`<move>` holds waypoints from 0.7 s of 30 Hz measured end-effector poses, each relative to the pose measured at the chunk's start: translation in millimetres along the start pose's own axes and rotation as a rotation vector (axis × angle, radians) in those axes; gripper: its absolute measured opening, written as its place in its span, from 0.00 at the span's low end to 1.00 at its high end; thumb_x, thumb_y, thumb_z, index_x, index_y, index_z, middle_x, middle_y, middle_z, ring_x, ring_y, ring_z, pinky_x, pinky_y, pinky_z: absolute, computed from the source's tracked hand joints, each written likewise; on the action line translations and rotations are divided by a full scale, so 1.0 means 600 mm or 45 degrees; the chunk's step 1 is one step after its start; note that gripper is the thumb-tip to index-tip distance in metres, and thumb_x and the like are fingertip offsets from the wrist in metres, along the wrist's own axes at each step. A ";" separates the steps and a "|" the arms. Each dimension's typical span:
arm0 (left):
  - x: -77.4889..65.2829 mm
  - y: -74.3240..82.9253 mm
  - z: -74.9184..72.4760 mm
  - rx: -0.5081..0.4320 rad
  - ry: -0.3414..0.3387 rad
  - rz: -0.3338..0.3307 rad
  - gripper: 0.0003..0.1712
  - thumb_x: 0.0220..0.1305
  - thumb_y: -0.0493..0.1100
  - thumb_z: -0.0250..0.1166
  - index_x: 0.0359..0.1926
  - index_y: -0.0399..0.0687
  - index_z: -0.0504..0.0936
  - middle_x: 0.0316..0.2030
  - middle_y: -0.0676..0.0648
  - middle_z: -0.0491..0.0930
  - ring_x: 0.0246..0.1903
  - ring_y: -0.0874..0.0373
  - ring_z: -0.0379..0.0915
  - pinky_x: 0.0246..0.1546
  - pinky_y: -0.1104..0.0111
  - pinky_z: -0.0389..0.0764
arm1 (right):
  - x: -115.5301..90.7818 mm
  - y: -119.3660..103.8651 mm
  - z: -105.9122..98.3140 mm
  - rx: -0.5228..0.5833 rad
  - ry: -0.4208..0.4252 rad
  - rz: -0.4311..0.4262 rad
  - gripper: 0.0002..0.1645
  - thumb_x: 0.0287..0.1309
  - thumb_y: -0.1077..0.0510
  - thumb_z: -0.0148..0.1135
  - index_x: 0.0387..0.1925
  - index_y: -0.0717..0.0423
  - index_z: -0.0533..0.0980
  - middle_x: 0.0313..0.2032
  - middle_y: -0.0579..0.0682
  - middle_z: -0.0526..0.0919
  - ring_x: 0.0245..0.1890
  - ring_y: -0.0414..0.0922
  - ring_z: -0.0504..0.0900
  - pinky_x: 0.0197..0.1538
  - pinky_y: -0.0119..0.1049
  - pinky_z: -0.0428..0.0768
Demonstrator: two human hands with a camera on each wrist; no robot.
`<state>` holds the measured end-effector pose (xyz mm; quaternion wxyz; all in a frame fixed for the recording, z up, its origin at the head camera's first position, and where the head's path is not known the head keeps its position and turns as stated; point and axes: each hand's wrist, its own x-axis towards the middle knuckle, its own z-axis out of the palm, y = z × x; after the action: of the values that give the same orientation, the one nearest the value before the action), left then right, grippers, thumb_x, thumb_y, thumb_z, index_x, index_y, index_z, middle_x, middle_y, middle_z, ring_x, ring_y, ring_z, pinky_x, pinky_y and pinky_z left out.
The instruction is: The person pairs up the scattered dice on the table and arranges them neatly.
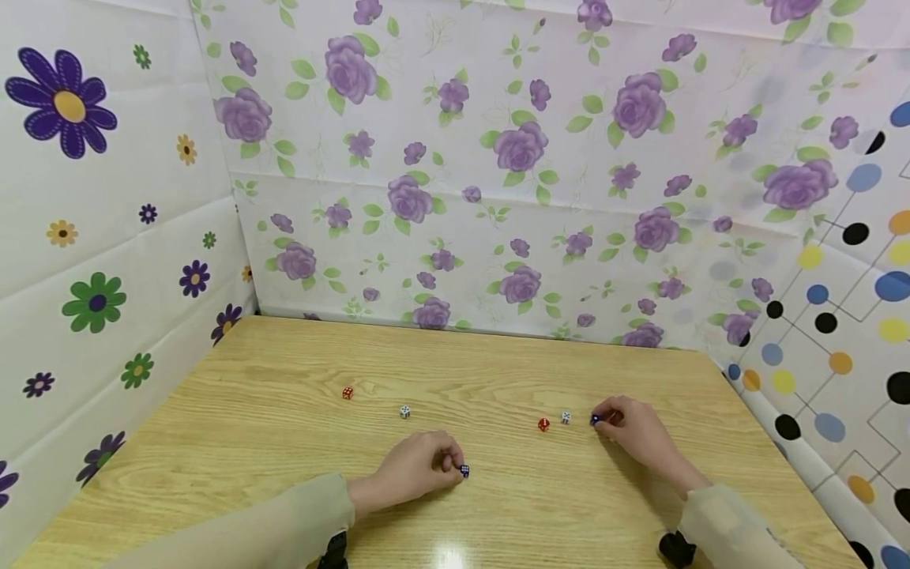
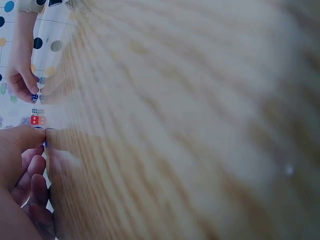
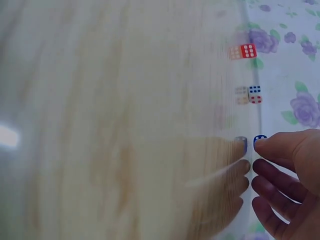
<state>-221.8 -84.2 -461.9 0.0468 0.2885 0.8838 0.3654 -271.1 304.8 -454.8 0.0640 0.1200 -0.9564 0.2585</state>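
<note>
My left hand (image 1: 418,468) pinches a blue die (image 1: 464,471) with white pips near the front middle of the table; in the left wrist view the thumb and fingers mostly hide it. Farther right, my right hand (image 1: 638,433) holds a second blue die (image 1: 595,420) between thumb and fingertips, low at the tabletop. Just left of that one are a white die (image 1: 565,417) and a red die (image 1: 543,424), apart from each other. In the right wrist view the thumb covers part of the blue die (image 3: 259,139), and the other fingers are loosely bent.
Another white die (image 1: 405,412) and another red die (image 1: 347,393) lie on the left half of the glossy wooden table (image 1: 284,356). Flowered sheets (image 1: 455,237) stand along the back and left edges, and a dotted sheet (image 1: 839,332) on the right.
</note>
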 end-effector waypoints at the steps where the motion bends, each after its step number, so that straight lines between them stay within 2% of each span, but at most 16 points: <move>1: 0.000 0.000 0.000 0.000 0.001 0.001 0.04 0.60 0.43 0.71 0.32 0.55 0.82 0.28 0.57 0.76 0.27 0.71 0.66 0.32 0.76 0.68 | -0.001 -0.003 0.001 0.007 0.001 0.016 0.07 0.58 0.61 0.68 0.40 0.53 0.83 0.36 0.49 0.86 0.33 0.38 0.79 0.35 0.30 0.76; 6: 0.000 0.000 0.001 -0.001 0.002 0.002 0.05 0.60 0.43 0.71 0.32 0.55 0.82 0.28 0.58 0.76 0.27 0.70 0.67 0.33 0.76 0.69 | -0.004 -0.015 0.006 0.024 -0.005 0.052 0.07 0.58 0.61 0.68 0.40 0.52 0.84 0.37 0.48 0.85 0.34 0.39 0.79 0.36 0.30 0.77; 21: 0.001 -0.001 0.001 -0.001 -0.001 0.004 0.04 0.60 0.43 0.71 0.32 0.54 0.82 0.27 0.58 0.76 0.26 0.72 0.66 0.32 0.76 0.69 | -0.018 -0.082 0.028 0.146 -0.021 -0.056 0.08 0.57 0.60 0.70 0.39 0.51 0.84 0.38 0.45 0.87 0.35 0.37 0.81 0.37 0.28 0.79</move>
<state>-222.1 -83.8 -462.5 0.0467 0.2899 0.8832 0.3657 -249.0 257.1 -447.4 0.0550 0.1466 -0.9376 0.3104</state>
